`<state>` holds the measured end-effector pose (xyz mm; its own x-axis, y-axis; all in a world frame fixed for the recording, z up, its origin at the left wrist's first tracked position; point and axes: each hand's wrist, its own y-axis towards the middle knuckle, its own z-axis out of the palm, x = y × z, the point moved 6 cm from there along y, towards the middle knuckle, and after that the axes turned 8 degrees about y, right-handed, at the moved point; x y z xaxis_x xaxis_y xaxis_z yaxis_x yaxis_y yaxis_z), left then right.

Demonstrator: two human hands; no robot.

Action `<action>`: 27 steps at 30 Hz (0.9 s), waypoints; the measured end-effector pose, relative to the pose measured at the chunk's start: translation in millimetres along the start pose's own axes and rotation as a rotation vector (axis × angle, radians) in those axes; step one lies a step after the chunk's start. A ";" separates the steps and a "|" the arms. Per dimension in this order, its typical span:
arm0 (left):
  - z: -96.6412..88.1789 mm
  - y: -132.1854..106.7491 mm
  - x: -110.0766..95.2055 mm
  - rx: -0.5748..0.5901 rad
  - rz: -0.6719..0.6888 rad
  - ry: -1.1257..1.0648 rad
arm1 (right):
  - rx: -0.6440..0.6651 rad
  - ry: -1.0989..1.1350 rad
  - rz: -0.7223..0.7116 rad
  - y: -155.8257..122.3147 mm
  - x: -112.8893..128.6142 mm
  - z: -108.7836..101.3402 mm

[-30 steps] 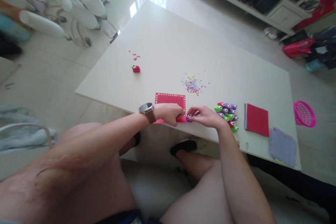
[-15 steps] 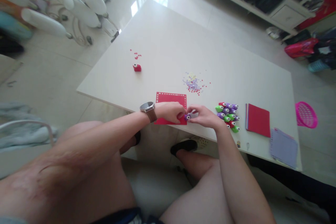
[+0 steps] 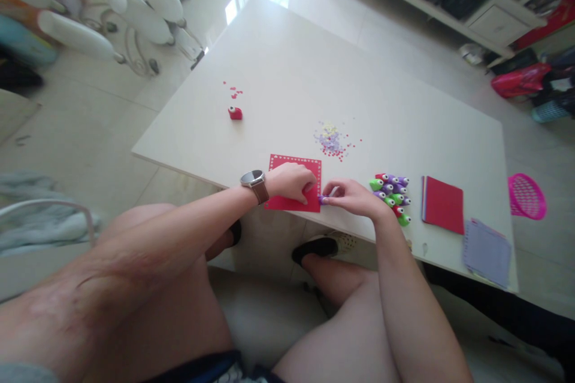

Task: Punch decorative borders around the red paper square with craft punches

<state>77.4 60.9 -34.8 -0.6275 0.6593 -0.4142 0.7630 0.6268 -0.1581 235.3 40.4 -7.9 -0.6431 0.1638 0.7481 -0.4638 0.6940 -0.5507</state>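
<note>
A red sheet of paper point(image 3: 291, 202) lies at the table's near edge, with small holes punched along its top, left and right borders. My left hand point(image 3: 291, 182), a watch on its wrist, rests on the sheet with curled fingers, pressing it down near the right side. At the sheet's right edge my right hand point(image 3: 348, 196) pinches a small purple craft punch point(image 3: 323, 199) between thumb and fingers. The punch meets the paper's border; how far the sheet goes into its slot is hidden.
Punched confetti point(image 3: 331, 141) lies beyond the sheet. A red punch point(image 3: 235, 113) stands at left near red scraps point(image 3: 233, 93). To the right are several coloured punches point(image 3: 392, 196), a red paper stack point(image 3: 443, 204) and lilac sheets point(image 3: 487, 254). A pink basket point(image 3: 527, 196) sits past the table.
The purple punch has turned in my right hand, its eye-like top no longer facing up, and sits against the sheet's edge. My left hand has shifted slightly up the sheet.
</note>
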 end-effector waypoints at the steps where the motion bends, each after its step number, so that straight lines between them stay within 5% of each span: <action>1: 0.4 0.1 0.5 0.005 -0.001 -0.007 | 0.003 0.001 0.005 -0.7 0.6 -0.1; 27: 1.1 3.5 2.7 0.033 -0.022 -0.020 | -0.048 0.022 -0.031 6.9 1.5 6.5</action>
<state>78.6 64.4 -37.5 -0.6413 0.6369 -0.4278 0.7538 0.6269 -0.1969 227.2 40.9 -13.0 -0.6151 0.1562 0.7728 -0.4538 0.7314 -0.5090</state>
